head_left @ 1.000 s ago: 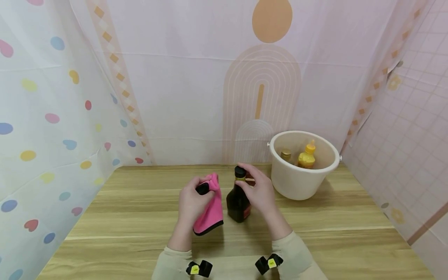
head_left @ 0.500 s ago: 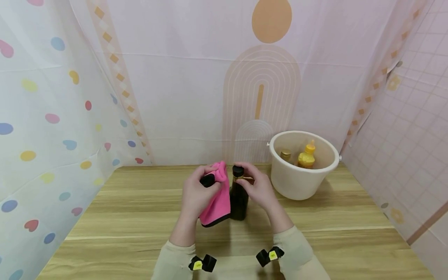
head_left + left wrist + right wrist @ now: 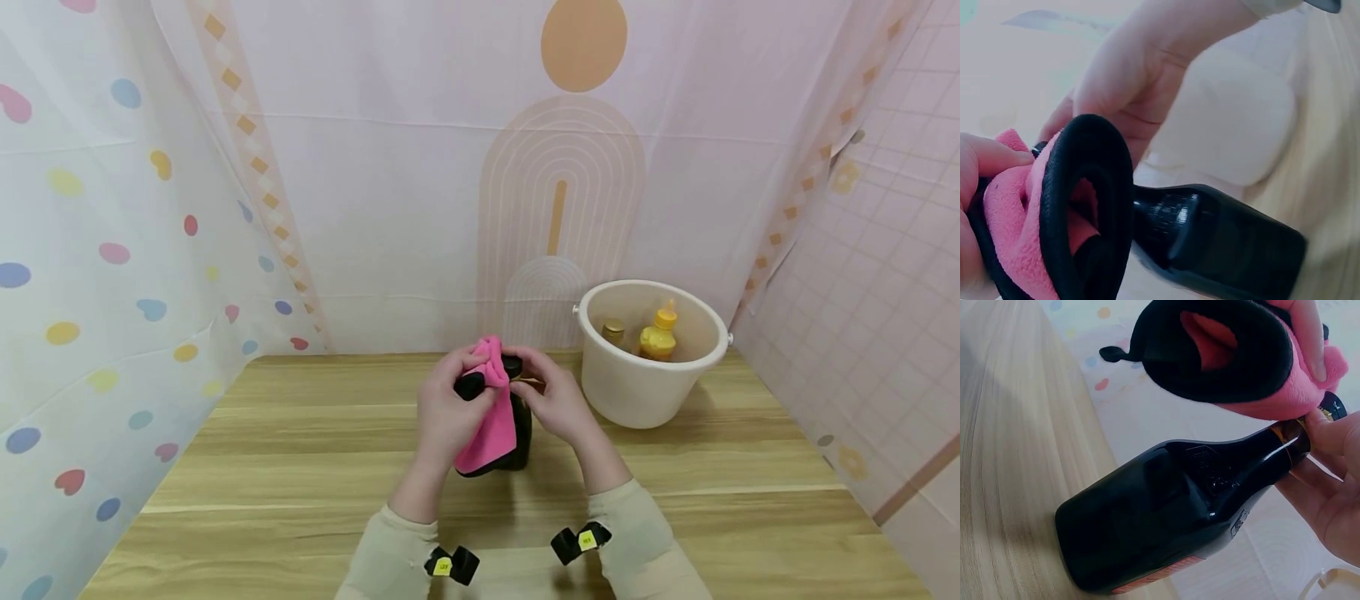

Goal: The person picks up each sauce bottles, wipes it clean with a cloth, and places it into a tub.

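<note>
My left hand (image 3: 450, 412) grips a folded pink cloth (image 3: 489, 437) with black edging, its upper part bunched between fingers and thumb. The cloth touches a dark glass bottle (image 3: 522, 433) near its neck and hides part of it in the head view. My right hand (image 3: 555, 400) pinches that bottle at the neck, just under its black cap (image 3: 513, 365). In the right wrist view the bottle (image 3: 1147, 506) shows embossed shoulders and a reddish label low on its side. Whether its base touches the wooden table (image 3: 315, 467) I cannot tell.
A white bucket (image 3: 637, 396) stands at the back right, close to my right hand. Inside it are a yellow-capped squeeze bottle (image 3: 657, 340) and a bottle with a gold cap (image 3: 612, 332). Patterned curtains (image 3: 390, 208) enclose the table's back and sides.
My left hand has moved right and slightly up, bringing the pink cloth against the bottle's neck. My right hand has kept its hold, and the bottle has turned slightly.
</note>
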`<control>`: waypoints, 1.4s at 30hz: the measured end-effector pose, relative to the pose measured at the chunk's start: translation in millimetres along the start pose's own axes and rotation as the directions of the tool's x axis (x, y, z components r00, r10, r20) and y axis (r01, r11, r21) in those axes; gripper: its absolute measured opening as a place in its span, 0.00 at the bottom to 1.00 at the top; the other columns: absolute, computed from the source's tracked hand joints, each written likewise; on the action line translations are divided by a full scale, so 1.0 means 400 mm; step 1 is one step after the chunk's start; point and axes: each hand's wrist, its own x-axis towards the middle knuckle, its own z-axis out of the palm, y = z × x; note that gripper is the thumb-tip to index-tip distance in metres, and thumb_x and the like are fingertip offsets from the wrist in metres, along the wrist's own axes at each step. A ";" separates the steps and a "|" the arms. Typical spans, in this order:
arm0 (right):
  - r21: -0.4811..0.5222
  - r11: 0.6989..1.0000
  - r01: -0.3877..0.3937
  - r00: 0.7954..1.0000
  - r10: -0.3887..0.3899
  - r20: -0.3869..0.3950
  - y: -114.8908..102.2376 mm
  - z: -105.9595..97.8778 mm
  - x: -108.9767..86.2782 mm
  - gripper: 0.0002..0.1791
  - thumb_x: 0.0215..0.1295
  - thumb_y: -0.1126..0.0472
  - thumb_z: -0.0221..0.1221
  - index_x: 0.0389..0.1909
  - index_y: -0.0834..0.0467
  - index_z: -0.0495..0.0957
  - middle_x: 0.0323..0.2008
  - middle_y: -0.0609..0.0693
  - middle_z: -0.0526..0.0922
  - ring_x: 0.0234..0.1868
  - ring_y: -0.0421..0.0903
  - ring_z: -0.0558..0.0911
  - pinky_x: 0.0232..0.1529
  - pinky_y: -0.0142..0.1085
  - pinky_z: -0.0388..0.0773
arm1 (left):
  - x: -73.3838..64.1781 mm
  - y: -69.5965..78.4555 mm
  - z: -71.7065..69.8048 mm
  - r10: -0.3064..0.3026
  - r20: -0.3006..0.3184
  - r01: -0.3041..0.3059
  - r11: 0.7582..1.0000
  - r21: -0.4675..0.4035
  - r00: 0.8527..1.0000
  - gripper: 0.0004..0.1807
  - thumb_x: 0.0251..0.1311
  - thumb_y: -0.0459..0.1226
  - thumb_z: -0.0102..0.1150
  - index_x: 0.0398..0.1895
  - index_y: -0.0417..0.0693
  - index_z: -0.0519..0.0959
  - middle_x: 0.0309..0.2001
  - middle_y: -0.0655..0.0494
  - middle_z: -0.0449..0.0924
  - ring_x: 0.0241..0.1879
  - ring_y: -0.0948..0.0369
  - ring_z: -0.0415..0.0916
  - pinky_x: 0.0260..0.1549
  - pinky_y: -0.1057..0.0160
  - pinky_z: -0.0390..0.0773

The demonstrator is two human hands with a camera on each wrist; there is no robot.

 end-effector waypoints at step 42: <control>-0.010 0.999 0.031 0.998 -0.032 -0.047 0.010 0.011 -0.005 0.26 0.62 0.76 0.62 0.61 0.59 0.76 0.53 0.57 0.82 0.49 0.52 0.83 0.53 0.41 0.78 | -0.071 -0.105 -0.016 -0.241 0.150 0.207 0.956 0.207 0.959 0.14 0.45 0.28 0.74 0.37 0.44 0.84 0.49 0.49 0.83 0.50 0.50 0.80 0.50 0.50 0.78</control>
